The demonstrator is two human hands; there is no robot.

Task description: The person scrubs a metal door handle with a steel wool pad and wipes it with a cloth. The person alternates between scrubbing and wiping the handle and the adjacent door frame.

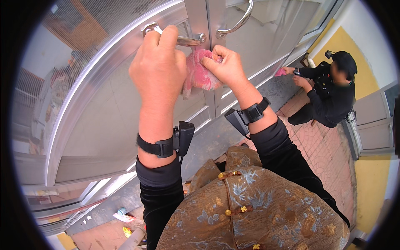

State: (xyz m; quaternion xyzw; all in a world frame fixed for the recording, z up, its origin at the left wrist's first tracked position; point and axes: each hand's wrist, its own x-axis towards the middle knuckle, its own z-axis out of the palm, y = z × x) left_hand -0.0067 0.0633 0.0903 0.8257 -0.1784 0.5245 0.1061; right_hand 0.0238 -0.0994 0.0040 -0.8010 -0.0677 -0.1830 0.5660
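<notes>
My left hand (156,68) is closed around the curved metal handle (190,41) of the left door leaf, its fingers curled over the bar. In my right hand (228,68) is a pink and whitish cloth (201,75), pinched between thumb and fingers. The cloth hangs just below the handle, against the frame where the two glass door leaves meet. Both forearms wear black straps with small black devices. What lies behind the cloth is hidden.
A second metal handle (239,26) curves out from the right leaf. At the right, a person in black (333,98) crouches, holding a pink cloth (281,72) near the door's lower part. Lower left, a bottle (121,211) and packets lie on the ground by the doorstep.
</notes>
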